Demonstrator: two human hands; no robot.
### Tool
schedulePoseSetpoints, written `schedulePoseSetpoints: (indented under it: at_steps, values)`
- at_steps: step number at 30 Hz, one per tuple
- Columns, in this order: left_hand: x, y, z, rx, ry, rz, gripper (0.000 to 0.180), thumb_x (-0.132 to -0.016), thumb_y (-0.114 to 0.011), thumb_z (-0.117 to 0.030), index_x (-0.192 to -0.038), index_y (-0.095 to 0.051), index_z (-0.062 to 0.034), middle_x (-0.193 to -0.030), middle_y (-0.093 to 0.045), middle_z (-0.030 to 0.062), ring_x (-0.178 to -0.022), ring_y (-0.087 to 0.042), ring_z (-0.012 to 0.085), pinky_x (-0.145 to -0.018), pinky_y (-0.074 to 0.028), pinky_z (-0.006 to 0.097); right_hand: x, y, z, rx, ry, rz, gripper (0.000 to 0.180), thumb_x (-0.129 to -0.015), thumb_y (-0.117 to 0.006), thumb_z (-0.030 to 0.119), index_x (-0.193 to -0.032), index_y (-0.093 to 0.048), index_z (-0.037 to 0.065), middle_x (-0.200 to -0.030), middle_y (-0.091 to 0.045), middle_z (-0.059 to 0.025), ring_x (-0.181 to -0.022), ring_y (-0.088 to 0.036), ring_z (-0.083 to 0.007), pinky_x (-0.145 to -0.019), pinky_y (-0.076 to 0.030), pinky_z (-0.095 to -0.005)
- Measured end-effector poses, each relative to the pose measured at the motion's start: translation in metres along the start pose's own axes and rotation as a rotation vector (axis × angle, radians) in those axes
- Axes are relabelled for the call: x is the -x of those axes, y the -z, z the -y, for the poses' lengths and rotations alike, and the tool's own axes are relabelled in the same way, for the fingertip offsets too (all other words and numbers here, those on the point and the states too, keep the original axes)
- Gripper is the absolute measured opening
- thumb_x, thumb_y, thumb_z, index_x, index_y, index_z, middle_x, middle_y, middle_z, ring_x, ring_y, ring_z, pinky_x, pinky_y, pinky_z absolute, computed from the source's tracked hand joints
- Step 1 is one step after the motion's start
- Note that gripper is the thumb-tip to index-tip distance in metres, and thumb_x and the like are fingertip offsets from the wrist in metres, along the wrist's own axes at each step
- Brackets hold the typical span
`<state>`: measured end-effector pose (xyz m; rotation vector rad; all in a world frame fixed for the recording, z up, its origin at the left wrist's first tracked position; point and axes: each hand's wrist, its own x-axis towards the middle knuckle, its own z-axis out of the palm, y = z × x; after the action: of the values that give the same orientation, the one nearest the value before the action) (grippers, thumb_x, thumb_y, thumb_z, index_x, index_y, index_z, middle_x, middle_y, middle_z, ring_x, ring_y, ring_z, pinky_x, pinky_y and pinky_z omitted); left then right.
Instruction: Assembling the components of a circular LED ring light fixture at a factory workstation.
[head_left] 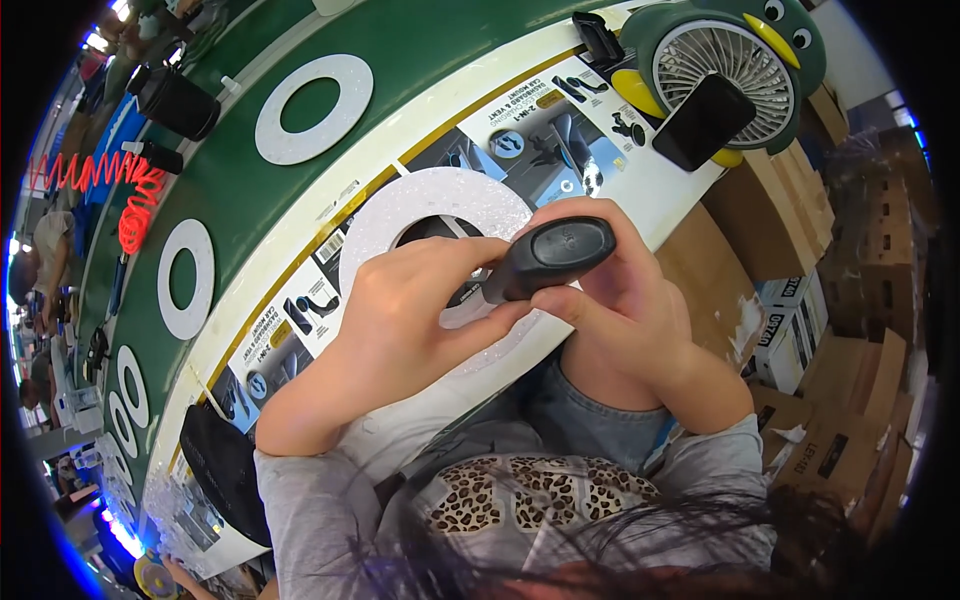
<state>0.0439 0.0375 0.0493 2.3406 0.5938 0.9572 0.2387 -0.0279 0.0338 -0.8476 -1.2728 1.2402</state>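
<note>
Between my two hands is a black plastic part (pixel 556 251) with a rounded, elongated end that faces up. My left hand (pixel 395 305) pinches its left side with thumb and fingers. From the right, my right hand (pixel 645 310) wraps round it, thumb pressed near the lower edge. Directly under the hands a sparkly white ring (pixel 400 207) lies on the bench. Something dark shows through its hole, mostly hidden by my left hand. Printed packaging sheets (pixel 500 140) with pictures of a phone mount cover the bench around it.
Beyond the bench runs a green conveyor belt (pixel 230 240) carrying several white rings (pixel 314 108). A green animal-shaped fan (pixel 728 80) stands at the far right, a black phone-like slab (pixel 704 122) before it. Cardboard boxes (pixel 775 215) stack at right. A black pouch-like thing (pixel 222 465) lies left.
</note>
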Motion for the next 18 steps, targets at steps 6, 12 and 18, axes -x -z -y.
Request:
schedulePoseSetpoints:
  at_steps: [6,12,18]
  values:
    - [0.0002,-0.0012,0.0003,0.004,0.028,0.025,0.037,-0.069,-0.082,-0.013,-0.099,-0.065,0.0003,-0.082,-0.067,0.0131,-0.071,-0.067,0.0283,-0.062,-0.053,0.034,-0.0002,0.0016,0.0012,0.068,0.02,-0.003,0.047,-0.084,-0.071,0.003,-0.124,-0.047,0.0,-0.117,-0.056,-0.0095,-0.111,-0.056,-0.0163,-0.096,-0.045,-0.0315]
    - [-0.0009,-0.0001,0.0021,-0.052,-0.053,0.01,0.037,-0.069,-0.082,-0.013,-0.098,-0.064,0.0015,-0.081,-0.067,0.0137,-0.071,-0.067,0.0288,-0.061,-0.053,0.034,-0.0013,-0.0001,-0.0002,0.108,0.067,-0.032,0.047,-0.081,-0.072,-0.003,-0.122,-0.05,-0.001,-0.115,-0.054,-0.0089,-0.109,-0.057,-0.0167,-0.094,-0.046,-0.0298]
    - [-0.0004,-0.0012,0.0017,-0.036,-0.066,0.002,0.036,-0.069,-0.081,-0.011,-0.097,-0.064,0.0023,-0.079,-0.065,0.0142,-0.069,-0.065,0.0294,-0.06,-0.052,0.034,-0.0004,-0.0003,0.0006,0.121,0.075,-0.04,0.047,-0.08,-0.071,-0.005,-0.122,-0.051,-0.001,-0.114,-0.053,-0.0083,-0.108,-0.057,-0.0167,-0.093,-0.046,-0.0297]
